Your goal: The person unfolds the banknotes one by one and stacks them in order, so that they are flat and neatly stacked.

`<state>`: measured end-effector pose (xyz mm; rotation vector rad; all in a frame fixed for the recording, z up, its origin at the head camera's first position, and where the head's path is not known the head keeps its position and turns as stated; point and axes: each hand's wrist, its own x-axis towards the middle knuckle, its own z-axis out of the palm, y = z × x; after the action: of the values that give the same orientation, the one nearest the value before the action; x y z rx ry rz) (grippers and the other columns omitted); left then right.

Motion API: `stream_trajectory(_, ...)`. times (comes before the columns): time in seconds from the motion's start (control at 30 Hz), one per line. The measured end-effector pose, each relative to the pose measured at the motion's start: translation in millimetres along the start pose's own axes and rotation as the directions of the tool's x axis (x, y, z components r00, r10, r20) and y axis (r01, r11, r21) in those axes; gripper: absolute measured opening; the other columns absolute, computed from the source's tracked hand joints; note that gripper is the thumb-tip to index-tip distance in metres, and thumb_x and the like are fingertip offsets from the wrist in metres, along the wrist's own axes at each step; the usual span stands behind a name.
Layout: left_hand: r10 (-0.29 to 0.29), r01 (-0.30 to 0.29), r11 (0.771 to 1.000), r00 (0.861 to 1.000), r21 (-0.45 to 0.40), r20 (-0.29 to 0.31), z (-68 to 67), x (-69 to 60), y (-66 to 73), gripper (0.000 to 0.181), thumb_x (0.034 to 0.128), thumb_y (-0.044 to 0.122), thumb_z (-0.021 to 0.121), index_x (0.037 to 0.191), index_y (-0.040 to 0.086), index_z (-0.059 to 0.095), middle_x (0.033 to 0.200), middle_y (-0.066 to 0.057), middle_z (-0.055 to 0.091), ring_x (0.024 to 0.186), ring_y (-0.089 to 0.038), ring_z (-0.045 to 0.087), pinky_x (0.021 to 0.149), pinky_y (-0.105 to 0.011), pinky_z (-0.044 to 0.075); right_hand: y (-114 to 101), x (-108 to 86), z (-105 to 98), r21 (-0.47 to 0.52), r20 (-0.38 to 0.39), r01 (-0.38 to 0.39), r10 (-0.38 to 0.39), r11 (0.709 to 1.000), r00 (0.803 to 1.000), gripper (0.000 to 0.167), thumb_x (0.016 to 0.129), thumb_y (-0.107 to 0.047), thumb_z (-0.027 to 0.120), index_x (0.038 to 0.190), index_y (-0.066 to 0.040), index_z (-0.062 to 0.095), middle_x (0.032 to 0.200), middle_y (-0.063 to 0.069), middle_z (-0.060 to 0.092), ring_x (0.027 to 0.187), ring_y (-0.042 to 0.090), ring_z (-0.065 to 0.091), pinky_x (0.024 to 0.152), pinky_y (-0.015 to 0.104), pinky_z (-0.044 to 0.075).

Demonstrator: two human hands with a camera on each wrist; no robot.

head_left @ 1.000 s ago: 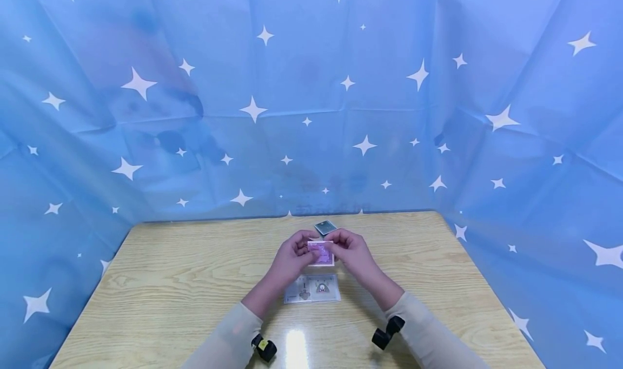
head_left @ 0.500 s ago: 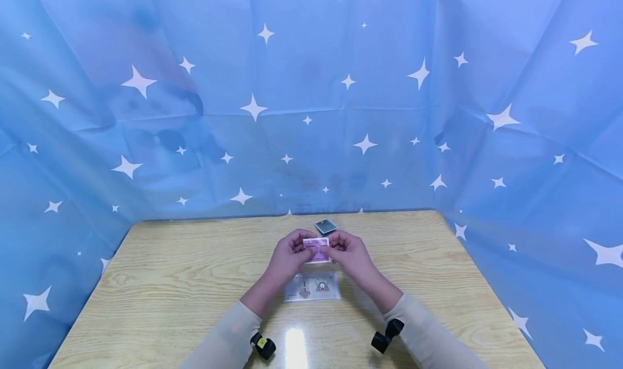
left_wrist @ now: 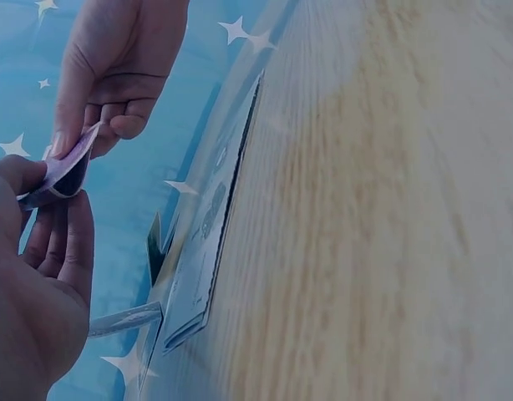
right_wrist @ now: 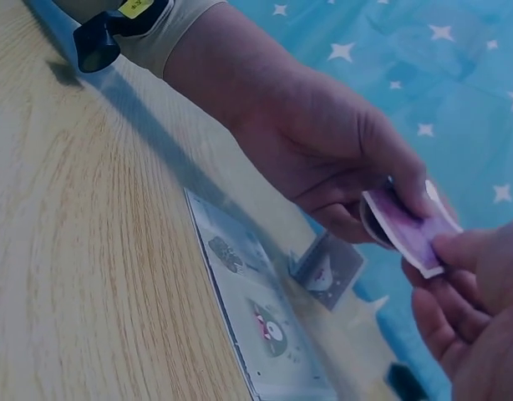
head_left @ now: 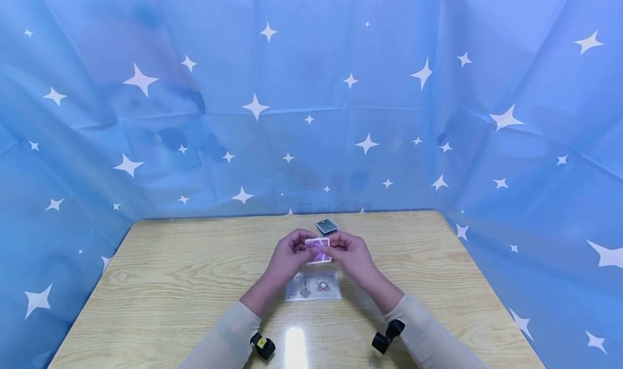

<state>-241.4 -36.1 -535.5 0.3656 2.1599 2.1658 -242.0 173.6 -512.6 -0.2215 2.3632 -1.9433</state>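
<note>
While working two-handed above a wood-grain table (head_left: 185, 282), pinches a purple printed paper (head_left: 318, 244) between thumbs and fingers. Grips its left side with the left hand (head_left: 291, 252), with the thumb on the printed face and the fingers curled behind; grips its right side with the right hand (head_left: 351, 254) in the same fashion. Holds the paper raised off the tabletop, bent toward a fold, showing a white border and, from the left wrist, a dark patch beneath. Set on the table, nearer than the hands and apart from them: a pale printed sheet (head_left: 312, 287) bearing two small figures. Toward the far edge, just beyond the hands: a small dark card (head_left: 326, 226). Caught past the sheet from the right wrist: a grey card (right_wrist: 327, 271) with a pale figure, at an angle. Worn at the cuffs of pale sleeves (head_left: 226, 339): a black wrist camera (head_left: 263, 346) on the left, marked with yellow, and its counterpart (head_left: 388, 335) on the right. Hung behind the table: a creased blue backdrop (head_left: 209, 142) strewn with white stars.
</note>
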Motion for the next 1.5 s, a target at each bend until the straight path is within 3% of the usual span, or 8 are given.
stream_trajectory(0.2, -0.001, 0.001, 0.998, 1.000, 0.070, -0.005, -3.1, 0.3, -1.9, 0.026, 0.0995, 0.015, 0.084, 0.125, 0.015, 0.077, 0.108, -0.006, 0.071, 0.099, -0.023, 0.064, 0.081, -0.027, 0.058, 0.7, -0.3, -0.2, 0.026, -0.032, -0.001, 0.001, 1.000, 0.999, 0.011, 0.098, 0.001, 0.080, 0.106, 0.004, 0.073, 0.093, 0.011, 0.079, 0.078, 0.018, 0.071, 0.070, 0.031, 0.064)
stream_trajectory(0.4, 0.013, -0.013, 0.993, 1.000, 0.117, 0.000, -5.0, -0.1, -2.4, 0.024, 0.1000, 0.018, 0.084, 0.123, 0.017, 0.077, 0.106, -0.005, 0.071, 0.098, -0.024, 0.064, 0.081, -0.028, 0.057, -1.4, -3.1, -0.3, -0.018, -0.073, 0.006, -0.007, 1.000, 0.997, 0.008, 0.097, -0.002, 0.082, 0.099, -0.001, 0.074, 0.091, 0.007, 0.069, 0.081, 0.017, 0.061, 0.068, 0.025, 0.057)
stream_trajectory(0.6, 0.061, -0.063, 0.981, 0.998, 0.186, 0.019, -9.5, -1.7, -4.4, 0.029, 0.0984, 0.021, 0.086, 0.126, 0.019, 0.077, 0.134, -0.001, 0.066, 0.116, -0.033, 0.066, 0.098, -0.043, 0.058, -1.7, -5.2, -3.5, 0.039, -0.077, -0.006, 0.009, 0.999, 0.997, 0.007, 0.098, 0.001, 0.077, 0.098, -0.002, 0.072, 0.089, 0.006, 0.068, 0.079, 0.017, 0.062, 0.071, 0.030, 0.060)
stream_trajectory(0.73, 0.060, -0.064, 0.973, 0.998, 0.221, 0.025, -15.2, -4.1, -4.9, 0.030, 0.0968, 0.028, 0.088, 0.125, 0.023, 0.077, 0.145, 0.005, 0.062, 0.131, -0.028, 0.062, 0.112, -0.050, 0.053, -2.3, -6.4, -5.7, 0.073, -0.078, -0.015, 0.021, 0.997, 0.997, 0.006, 0.099, 0.002, 0.076, 0.099, -0.002, 0.071, 0.087, 0.006, 0.067, 0.077, 0.017, 0.062, 0.068, 0.029, 0.061)
stream_trajectory(0.93, -0.002, -0.004, 0.990, 0.999, 0.139, 0.043, -22.6, -10.6, -0.9, 0.028, 0.0994, 0.020, 0.084, 0.126, 0.019, 0.075, 0.123, -0.006, 0.072, 0.108, -0.025, 0.070, 0.094, -0.039, 0.061, -2.3, -9.9, -7.7, 0.108, -0.095, -0.040, 0.051, 0.993, 0.994, 0.007, 0.098, 0.005, 0.076, 0.099, 0.002, 0.069, 0.087, 0.007, 0.067, 0.077, 0.016, 0.062, 0.069, 0.030, 0.062)
stream_trajectory(1.07, -0.033, 0.029, 0.995, 0.999, 0.094, 0.041, -25.2, -14.7, 1.7, 0.027, 0.1011, 0.008, 0.077, 0.127, 0.015, 0.075, 0.123, -0.011, 0.072, 0.100, -0.025, 0.070, 0.084, -0.031, 0.062, -3.9, -14.3, -9.1, 0.101, -0.094, -0.077, 0.086, 0.992, 0.992, 0.007, 0.099, 0.002, 0.076, 0.101, 0.001, 0.069, 0.088, 0.007, 0.065, 0.079, 0.017, 0.062, 0.070, 0.030, 0.061)
stream_trajectory(1.33, -0.068, 0.065, 0.995, 0.997, 0.072, 0.038, -29.3, -24.5, 2.7, 0.030, 0.0999, 0.002, 0.075, 0.128, 0.011, 0.076, 0.126, -0.009, 0.072, 0.099, -0.023, 0.069, 0.081, -0.029, 0.061, -0.5, -24.8, -11.6, 0.079, -0.054, -0.099, 0.104, 0.992, 0.993, 0.017, 0.096, 0.001, 0.079, 0.108, 0.002, 0.068, 0.091, 0.007, 0.066, 0.078, 0.015, 0.061, 0.069, 0.025, 0.057)
stream_trajectory(1.5, -0.071, 0.064, 0.991, 0.996, 0.116, 0.057, -31.5, -29.1, 2.7, 0.028, 0.1005, 0.003, 0.076, 0.126, 0.015, 0.078, 0.127, -0.005, 0.073, 0.105, -0.022, 0.068, 0.086, -0.030, 0.060, 4.4, -28.7, -13.1, 0.077, 0.009, -0.080, 0.080, 0.994, 0.997, 0.029, 0.096, 0.004, 0.078, 0.124, 0.003, 0.067, 0.097, 0.010, 0.070, 0.077, 0.014, 0.065, 0.070, 0.028, 0.060)
